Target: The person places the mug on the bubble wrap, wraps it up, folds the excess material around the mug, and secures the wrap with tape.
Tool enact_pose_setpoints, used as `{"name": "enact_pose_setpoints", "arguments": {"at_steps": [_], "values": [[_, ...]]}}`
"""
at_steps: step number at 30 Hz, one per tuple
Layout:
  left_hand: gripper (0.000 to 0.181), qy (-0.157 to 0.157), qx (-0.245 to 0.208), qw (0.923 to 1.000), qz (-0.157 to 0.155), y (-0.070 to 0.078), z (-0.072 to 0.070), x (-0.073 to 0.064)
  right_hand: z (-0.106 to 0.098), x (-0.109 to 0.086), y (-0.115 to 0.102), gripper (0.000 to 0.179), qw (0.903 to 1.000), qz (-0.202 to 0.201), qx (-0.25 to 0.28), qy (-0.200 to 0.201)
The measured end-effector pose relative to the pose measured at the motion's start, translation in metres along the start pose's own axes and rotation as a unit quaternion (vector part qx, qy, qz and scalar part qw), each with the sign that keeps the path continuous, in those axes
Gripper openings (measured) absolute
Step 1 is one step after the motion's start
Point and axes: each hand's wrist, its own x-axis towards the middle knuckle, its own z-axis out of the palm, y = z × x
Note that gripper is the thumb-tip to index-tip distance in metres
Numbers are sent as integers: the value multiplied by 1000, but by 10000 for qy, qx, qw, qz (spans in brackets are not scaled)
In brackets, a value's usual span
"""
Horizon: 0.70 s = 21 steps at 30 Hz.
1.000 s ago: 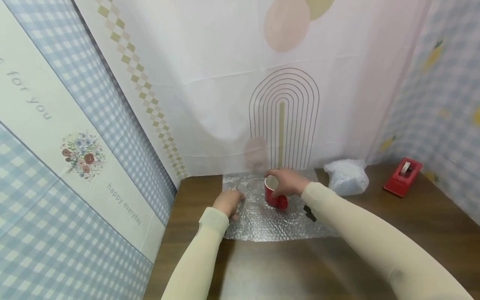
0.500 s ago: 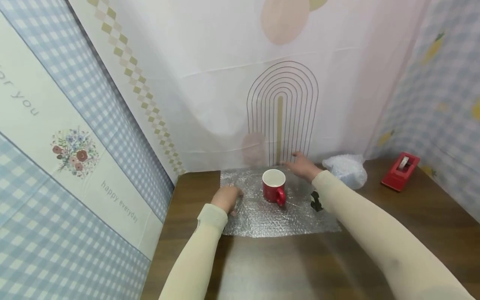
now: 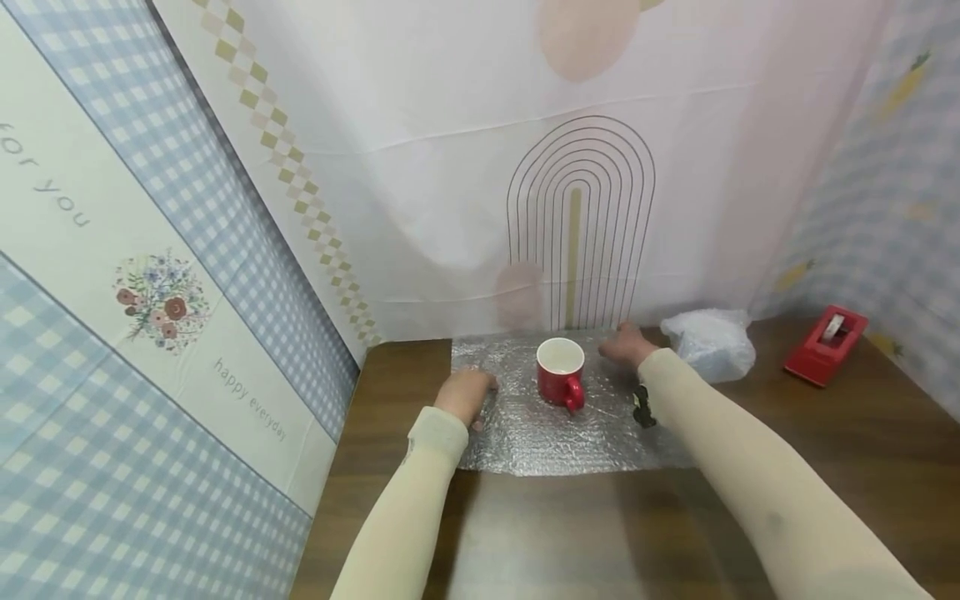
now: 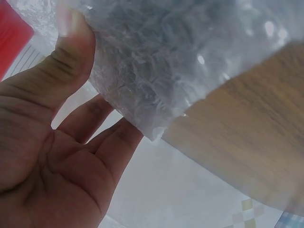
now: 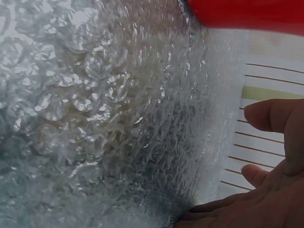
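A red mug (image 3: 556,387) with a white inside stands upright on a sheet of bubble wrap (image 3: 517,446), its handle turned toward the front right. My left hand (image 3: 463,395) pinches the sheet's left edge; in the left wrist view the thumb (image 4: 76,45) lies over the wrap and the fingers (image 4: 111,149) lie beneath it. My right hand (image 3: 628,347) is at the sheet's far right corner, right of the mug. In the right wrist view its thumb and fingers are apart, with some fingertips (image 5: 197,213) right at the wrap's edge.
A bubble-wrapped bundle (image 3: 712,346) sits behind the right forearm, and a red tape dispenser (image 3: 827,345) stands farther right. The wooden table (image 3: 555,533) meets a printed cloth (image 3: 435,233) at its back edge.
My right hand has let go of the mug, moved right and lowered to the sheet's far right corner. The mug stays on the wrap. My left hand stays at the left edge.
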Motion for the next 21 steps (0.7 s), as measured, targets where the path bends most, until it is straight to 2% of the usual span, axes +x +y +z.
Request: {"name": "enact_pose_setpoints", "arguments": {"at_steps": [2,5,6,9,11,13,16,18,21], "values": [[95,143,40,9999,52,-2,7,3,-2,12,9,94,9997,50,-190,147],[94,-126,56,9999,-81,4,1,2,-5,35,26,91,9970,-45,-516,571],[94,-75,54,9999,-51,2,2,3,-7,40,28,89,9965,-48,-552,621],[95,-198,34,9998,-44,-1,5,8,-11,45,33,84,9910,-72,-400,1276],[96,-120,49,9999,4,-7,11,11,-18,35,27,87,9893,-137,-4,1452],[97,-99,104,9999,34,-12,16,15,-22,18,15,90,9856,-158,369,1643],[98,-64,159,9998,96,-17,21,19,-30,-17,-7,91,9865,-198,685,1475],[98,-67,161,9998,123,-18,23,21,-31,-37,-17,78,9864,-305,573,1511],[98,-76,154,9997,154,-18,23,22,-34,-58,-24,49,9855,-818,24,1486]]}}
